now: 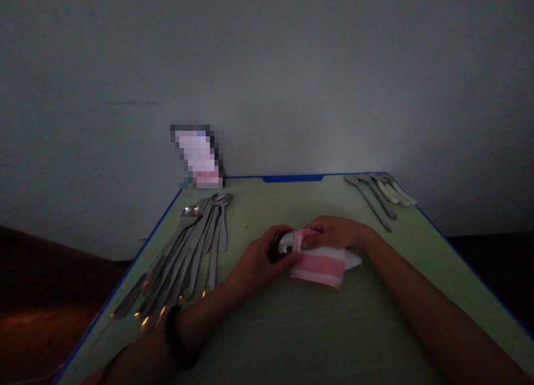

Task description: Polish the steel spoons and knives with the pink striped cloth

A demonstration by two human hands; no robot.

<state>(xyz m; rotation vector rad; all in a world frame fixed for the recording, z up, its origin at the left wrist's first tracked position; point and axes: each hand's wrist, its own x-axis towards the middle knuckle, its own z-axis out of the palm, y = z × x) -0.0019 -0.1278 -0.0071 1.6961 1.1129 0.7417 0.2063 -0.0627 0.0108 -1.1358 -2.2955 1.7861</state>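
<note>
Over the middle of the table, my left hand is curled around a shiny, rounded metal spoon; its handle is hidden. A pink and white cloth hangs from my right hand, whose fingers pinch it against the spoon. The two hands are close together, with the cloth's folded edge covering the spoon's right side. To the left of my left hand lies a spread pile of metal cutlery, with several spoons among it.
At the far right corner lie several more utensils, some with pale handles. A phone-like device with a blurred screen leans on the wall at the back left. The green table has a blue edge.
</note>
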